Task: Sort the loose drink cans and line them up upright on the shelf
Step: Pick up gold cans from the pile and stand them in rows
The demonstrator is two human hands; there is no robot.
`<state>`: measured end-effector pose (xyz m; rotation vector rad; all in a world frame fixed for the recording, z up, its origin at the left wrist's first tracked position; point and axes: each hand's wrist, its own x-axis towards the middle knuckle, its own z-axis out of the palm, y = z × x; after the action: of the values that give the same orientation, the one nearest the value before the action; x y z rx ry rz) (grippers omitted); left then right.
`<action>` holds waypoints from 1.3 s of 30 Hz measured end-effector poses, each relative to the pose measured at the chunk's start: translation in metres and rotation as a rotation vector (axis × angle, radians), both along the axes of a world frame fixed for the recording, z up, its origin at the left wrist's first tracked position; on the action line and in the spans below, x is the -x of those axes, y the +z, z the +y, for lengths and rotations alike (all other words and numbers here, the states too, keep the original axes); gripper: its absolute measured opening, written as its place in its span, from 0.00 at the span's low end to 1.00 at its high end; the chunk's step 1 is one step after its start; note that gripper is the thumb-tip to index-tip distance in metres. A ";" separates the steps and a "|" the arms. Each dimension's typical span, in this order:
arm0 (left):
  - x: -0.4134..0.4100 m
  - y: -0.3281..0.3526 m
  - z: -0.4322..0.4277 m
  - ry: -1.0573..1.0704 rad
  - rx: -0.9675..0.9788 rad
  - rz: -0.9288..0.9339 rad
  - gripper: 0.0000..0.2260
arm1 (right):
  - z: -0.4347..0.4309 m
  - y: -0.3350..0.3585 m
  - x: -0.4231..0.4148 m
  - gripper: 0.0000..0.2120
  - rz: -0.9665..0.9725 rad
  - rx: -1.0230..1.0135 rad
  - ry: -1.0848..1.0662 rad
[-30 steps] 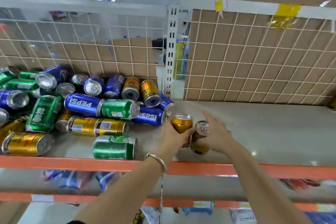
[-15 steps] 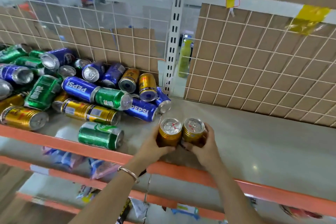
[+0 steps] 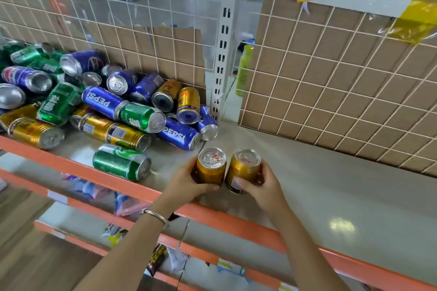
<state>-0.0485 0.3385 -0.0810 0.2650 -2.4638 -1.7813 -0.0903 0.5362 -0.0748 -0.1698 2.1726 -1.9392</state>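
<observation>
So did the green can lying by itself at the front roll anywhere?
No. The green can still lies beside the orange front rail, just in front of the lying gold cans.

In my feed, a shop storeroom: orange-beamed steel shelving (image 3: 212,216), wire-mesh backs (image 3: 335,92), cardboard (image 3: 314,82), heaped drink cans (image 3: 101,103).

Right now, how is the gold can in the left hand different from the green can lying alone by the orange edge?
The gold can stands upright, silver top up; the green can lies on its side. The left hand grips the gold can; nothing holds the green can. The gold can is beside a second gold can in the right hand; the green can lies alone. Both have silver ends.
</observation>
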 end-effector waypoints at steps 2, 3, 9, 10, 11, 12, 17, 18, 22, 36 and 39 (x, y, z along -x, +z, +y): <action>0.000 0.001 -0.002 -0.012 -0.035 -0.011 0.33 | 0.007 0.012 -0.001 0.12 -0.157 0.202 0.035; 0.000 0.001 -0.003 -0.018 -0.040 -0.021 0.32 | 0.008 0.015 -0.002 0.10 -0.241 0.280 0.041; 0.008 0.003 -0.001 -0.050 -0.089 -0.097 0.32 | -0.002 0.026 -0.008 0.24 -0.540 0.540 0.026; 0.009 0.006 0.002 -0.063 -0.108 -0.109 0.29 | -0.003 0.026 -0.008 0.25 -0.557 0.569 0.022; 0.010 0.010 0.006 -0.081 -0.148 -0.120 0.26 | -0.002 0.025 -0.008 0.27 -0.561 0.590 0.005; 0.012 0.015 0.010 -0.108 -0.203 -0.132 0.21 | 0.000 0.024 -0.007 0.28 -0.551 0.608 -0.011; 0.015 0.042 0.037 -0.347 -0.439 -0.176 0.18 | 0.022 0.027 -0.009 0.33 -0.484 0.688 -0.005; 0.016 0.047 0.043 -0.379 -0.467 -0.189 0.21 | 0.027 0.031 -0.010 0.32 -0.461 0.686 0.005; 0.031 0.060 0.073 -0.448 -0.487 -0.216 0.19 | 0.056 0.038 -0.016 0.31 -0.379 0.663 -0.042; 0.073 0.057 0.265 -0.678 -0.612 -0.406 0.30 | 0.242 0.050 -0.019 0.19 -0.294 0.480 -0.444; 0.070 0.061 0.324 -0.717 -0.588 -0.400 0.22 | 0.300 0.048 -0.017 0.29 -0.302 0.377 -0.454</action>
<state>-0.1188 0.6627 -0.0203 -0.3123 -2.3650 -3.0030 -0.0734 0.8358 -0.0268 0.5687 1.7393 -2.4098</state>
